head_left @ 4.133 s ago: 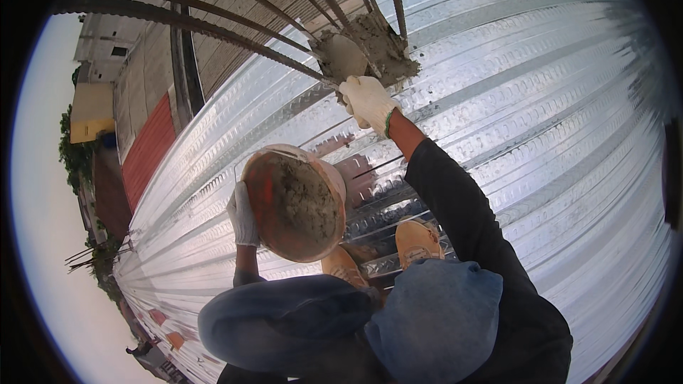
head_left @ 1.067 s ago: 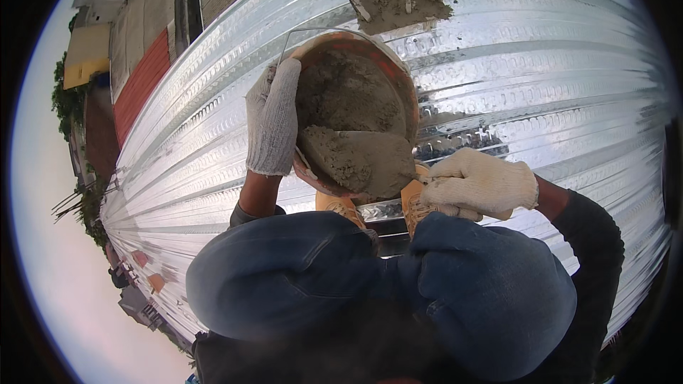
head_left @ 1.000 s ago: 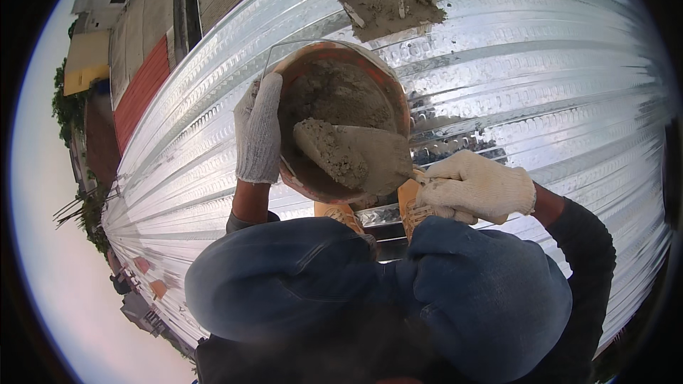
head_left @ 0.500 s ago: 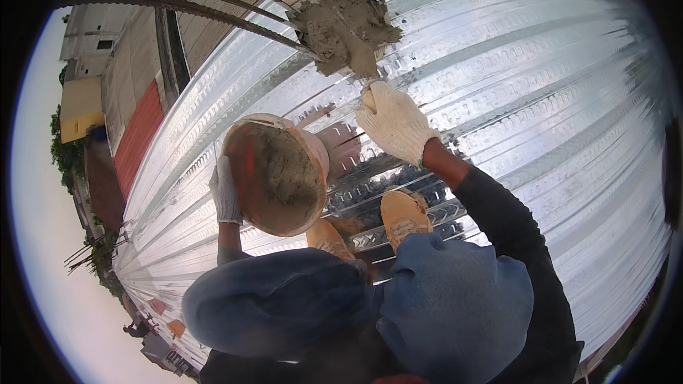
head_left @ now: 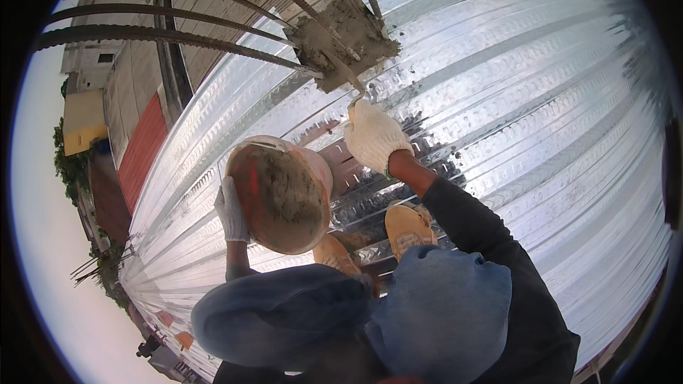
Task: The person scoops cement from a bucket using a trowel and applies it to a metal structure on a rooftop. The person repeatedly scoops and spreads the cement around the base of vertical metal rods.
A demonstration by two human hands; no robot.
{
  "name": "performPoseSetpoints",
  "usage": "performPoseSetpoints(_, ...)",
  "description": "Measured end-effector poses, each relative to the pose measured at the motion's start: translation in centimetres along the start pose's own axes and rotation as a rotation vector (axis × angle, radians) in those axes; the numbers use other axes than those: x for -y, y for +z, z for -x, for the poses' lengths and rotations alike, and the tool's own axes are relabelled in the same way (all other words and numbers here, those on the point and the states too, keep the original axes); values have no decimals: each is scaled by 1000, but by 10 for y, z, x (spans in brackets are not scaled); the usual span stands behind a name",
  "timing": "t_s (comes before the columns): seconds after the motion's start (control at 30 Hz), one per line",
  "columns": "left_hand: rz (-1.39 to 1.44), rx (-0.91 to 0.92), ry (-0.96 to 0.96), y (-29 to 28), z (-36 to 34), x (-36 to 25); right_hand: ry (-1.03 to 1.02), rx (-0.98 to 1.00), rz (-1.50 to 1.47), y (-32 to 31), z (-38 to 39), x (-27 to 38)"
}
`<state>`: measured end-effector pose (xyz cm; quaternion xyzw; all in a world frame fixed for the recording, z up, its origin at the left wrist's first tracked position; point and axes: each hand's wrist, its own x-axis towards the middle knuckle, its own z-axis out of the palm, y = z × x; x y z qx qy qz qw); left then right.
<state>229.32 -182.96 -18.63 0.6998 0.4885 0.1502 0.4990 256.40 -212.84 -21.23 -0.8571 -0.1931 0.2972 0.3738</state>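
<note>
My left hand (head_left: 231,212), in a white knit glove, grips the rim of an orange bucket (head_left: 321,181) that is tilted toward me. Grey wet mortar (head_left: 281,188) coats the inside of this bucket. Ahead of it, my gloved right hand (head_left: 376,135) is closed around the handle of a trowel (head_left: 348,75). The trowel's mortar-smeared blade reaches onto a heap of wet mortar (head_left: 334,35) around the feet of several steel rebars (head_left: 206,39); the blade's outline blends into the heap.
Ribbed shiny metal decking (head_left: 541,121) spreads all around. My tan shoes (head_left: 409,227) stand on it close behind the bucket. Rebars lean out toward the far left. Dark mortar crumbs (head_left: 420,128) lie near my right hand. A red roof (head_left: 142,146) and buildings lie beyond the left edge.
My right hand has shifted slightly left and nearer to me, with the trowel blade now angled across the mortar heap's near side. The bucket and left hand sit slightly lower in view.
</note>
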Motion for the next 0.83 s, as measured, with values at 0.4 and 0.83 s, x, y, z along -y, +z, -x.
performPoseSetpoints(0.4,-5,29,18,1,9,-11,-65,30,133,25,-18,12)
performPoseSetpoints(0.83,2,27,29,0,6,-4,-23,-67,104,9,-27,-1)
